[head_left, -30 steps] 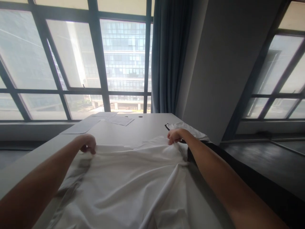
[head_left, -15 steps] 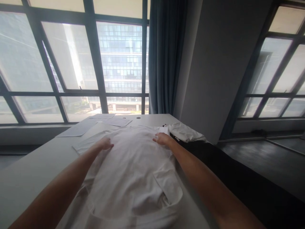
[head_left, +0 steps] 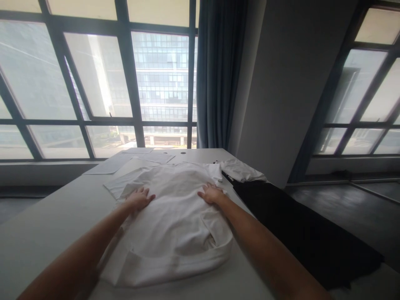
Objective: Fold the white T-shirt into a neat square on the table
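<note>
A white T-shirt (head_left: 175,212) lies spread on the white table (head_left: 56,225), its hem toward me and somewhat wrinkled. My left hand (head_left: 139,199) rests on the shirt's left side below the sleeve, fingers spread. On the opposite side my right hand (head_left: 211,193) lies on the fabric below the right sleeve, its fingers also apart. Near the lower right the shirt is folded and rumpled, with the edge curving up. Neither hand grips the cloth.
Black fabric (head_left: 296,229) lies along the table's right side, with a crumpled white garment (head_left: 242,170) at its far end. Paper sheets (head_left: 106,163) lie at the far left. Behind the table are windows and a blue-grey curtain (head_left: 214,75).
Both hands have come down onto the shirt and slid slightly nearer to me, with fingers spreading. The hem, puffed up before, now lies flatter on the table.
</note>
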`<state>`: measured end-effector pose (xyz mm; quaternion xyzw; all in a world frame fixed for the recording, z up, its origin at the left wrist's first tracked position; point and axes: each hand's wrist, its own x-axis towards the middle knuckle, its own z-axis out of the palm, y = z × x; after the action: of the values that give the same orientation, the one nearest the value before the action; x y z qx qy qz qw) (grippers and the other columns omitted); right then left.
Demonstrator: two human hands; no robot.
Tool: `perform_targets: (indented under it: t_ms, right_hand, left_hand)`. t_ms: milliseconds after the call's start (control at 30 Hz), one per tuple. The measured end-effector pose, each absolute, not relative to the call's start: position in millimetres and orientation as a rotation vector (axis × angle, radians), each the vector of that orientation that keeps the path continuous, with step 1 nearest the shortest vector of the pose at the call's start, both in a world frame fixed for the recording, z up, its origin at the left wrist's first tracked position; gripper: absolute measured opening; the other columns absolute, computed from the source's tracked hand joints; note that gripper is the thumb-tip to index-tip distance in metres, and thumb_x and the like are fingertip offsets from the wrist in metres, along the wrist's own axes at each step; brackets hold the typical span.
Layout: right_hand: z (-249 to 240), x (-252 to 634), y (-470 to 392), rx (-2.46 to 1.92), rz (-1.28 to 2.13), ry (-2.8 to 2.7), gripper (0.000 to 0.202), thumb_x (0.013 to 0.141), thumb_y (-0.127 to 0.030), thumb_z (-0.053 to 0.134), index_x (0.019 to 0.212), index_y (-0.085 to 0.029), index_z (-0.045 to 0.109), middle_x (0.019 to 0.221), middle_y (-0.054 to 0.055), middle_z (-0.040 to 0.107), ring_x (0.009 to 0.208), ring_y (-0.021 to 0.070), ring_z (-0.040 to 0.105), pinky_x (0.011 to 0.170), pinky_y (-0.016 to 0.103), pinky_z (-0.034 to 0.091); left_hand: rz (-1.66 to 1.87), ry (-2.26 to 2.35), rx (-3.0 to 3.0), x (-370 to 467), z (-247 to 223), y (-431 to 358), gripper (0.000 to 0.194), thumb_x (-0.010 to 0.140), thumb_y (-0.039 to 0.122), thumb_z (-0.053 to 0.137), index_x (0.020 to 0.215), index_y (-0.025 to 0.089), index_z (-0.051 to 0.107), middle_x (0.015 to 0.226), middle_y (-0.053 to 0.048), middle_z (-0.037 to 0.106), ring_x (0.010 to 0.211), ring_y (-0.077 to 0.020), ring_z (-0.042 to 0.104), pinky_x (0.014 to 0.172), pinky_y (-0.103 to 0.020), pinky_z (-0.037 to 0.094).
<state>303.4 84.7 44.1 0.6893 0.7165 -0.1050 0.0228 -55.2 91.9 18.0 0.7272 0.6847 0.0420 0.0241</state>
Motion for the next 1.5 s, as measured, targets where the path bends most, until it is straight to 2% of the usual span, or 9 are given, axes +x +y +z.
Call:
perform_targets:
  t_ms: [133, 333, 500, 700, 833, 933, 1067, 1333, 1500]
  right_hand:
    - [27.6, 316.5, 77.1, 2.194, -0.239, 2.330, 0.065, 0.099, -0.059, 0.024, 0.153, -0.025, 0.033, 0.163, 0.010, 0.019, 0.148, 0.0334, 0.013, 0.114, 0.058, 0.015]
    - [31.6, 331.1, 48.8, 1.932, -0.115, 2.847, 0.039, 0.090, -0.042, 0.057, 0.116, -0.017, 0.070, 0.130, 0.014, 0.060, 0.119, 0.0231, 0.055, 0.104, 0.029, 0.037]
    - [47.6, 333.0, 11.7, 1.855, -0.291, 2.924, 0.029, 0.086, -0.042, 0.061, 0.095, -0.018, 0.075, 0.101, 0.008, 0.071, 0.082, 0.0162, 0.063, 0.076, 0.023, 0.045]
    - [62.5, 350.9, -17.0, 1.943, -0.477, 2.776, 0.048, 0.090, -0.055, 0.051, 0.072, -0.014, 0.070, 0.066, 0.001, 0.063, 0.064, 0.0135, 0.055, 0.060, 0.023, 0.037]
    - [62.6, 370.9, -26.0, 1.872, -0.809, 2.864, 0.044, 0.080, -0.056, 0.063, 0.085, -0.014, 0.073, 0.079, 0.003, 0.069, 0.076, 0.0169, 0.060, 0.069, 0.024, 0.043]
    - [59.6, 379.1, -29.6, 1.770, -1.036, 2.897, 0.038, 0.064, -0.035, 0.076, 0.096, -0.015, 0.075, 0.094, 0.005, 0.073, 0.088, 0.0197, 0.063, 0.080, 0.026, 0.046]
    - [55.2, 381.1, -30.0, 1.863, -1.079, 2.939, 0.032, 0.056, -0.017, 0.062, 0.086, -0.014, 0.074, 0.085, 0.004, 0.072, 0.079, 0.0183, 0.062, 0.071, 0.025, 0.045]
    - [58.6, 408.5, -25.4, 2.171, -1.298, 3.055, 0.013, 0.054, -0.029, 0.050, 0.053, -0.017, 0.053, 0.052, -0.003, 0.049, 0.057, 0.0122, 0.044, 0.058, 0.024, 0.035]
    - [63.2, 420.5, -28.7, 2.288, -1.315, 3.071, 0.014, 0.055, -0.029, 0.051, 0.058, -0.017, 0.057, 0.057, -0.002, 0.052, 0.058, 0.0118, 0.045, 0.058, 0.024, 0.037]
  left_hand:
    - [0.140, 2.189, 2.209, -56.0, 16.3, 69.3, 0.067, 0.093, 0.060, 0.025, 0.145, 0.022, 0.043, 0.160, -0.014, 0.029, 0.146, -0.0353, 0.024, 0.112, -0.060, 0.023]
    - [0.326, 1.908, 2.416, -71.3, 18.1, 35.2, 0.057, 0.091, 0.053, 0.041, 0.134, 0.018, 0.055, 0.150, -0.015, 0.045, 0.137, -0.0259, 0.043, 0.115, -0.040, 0.030]
    - [0.430, 1.731, 2.507, -73.6, 18.7, 6.3, 0.059, 0.086, 0.060, 0.045, 0.124, 0.019, 0.063, 0.141, -0.015, 0.055, 0.130, -0.0269, 0.052, 0.113, -0.035, 0.036]
    - [0.459, 1.615, 2.439, -69.7, 34.1, -35.4, 0.075, 0.078, 0.079, 0.039, 0.110, 0.020, 0.071, 0.133, -0.012, 0.062, 0.122, -0.0284, 0.058, 0.110, -0.033, 0.040]
    - [0.458, 1.508, 2.311, -73.0, 47.5, -67.0, 0.075, 0.074, 0.085, 0.040, 0.100, 0.022, 0.073, 0.134, -0.010, 0.062, 0.122, -0.0279, 0.058, 0.105, -0.035, 0.045]
    - [0.415, 1.402, 2.251, -79.3, 54.7, -84.0, 0.071, 0.071, 0.082, 0.049, 0.096, 0.020, 0.072, 0.139, -0.012, 0.058, 0.123, -0.0290, 0.056, 0.102, -0.037, 0.047]
    - [0.387, 1.335, 2.278, -87.9, 60.7, -93.4, 0.056, 0.070, 0.073, 0.061, 0.083, 0.019, 0.070, 0.138, -0.013, 0.059, 0.117, -0.0302, 0.059, 0.100, -0.038, 0.046]
    - [0.357, 1.439, 2.222, -98.3, 64.5, -88.9, 0.053, 0.074, 0.070, 0.053, 0.080, 0.017, 0.062, 0.076, -0.005, 0.068, 0.072, -0.0203, 0.061, 0.068, -0.031, 0.049]
    - [0.228, 1.437, 2.185, -104.9, 75.0, -95.0, 0.054, 0.065, 0.065, 0.065, 0.094, 0.020, 0.069, 0.094, -0.005, 0.071, 0.086, -0.0221, 0.063, 0.074, -0.029, 0.049]
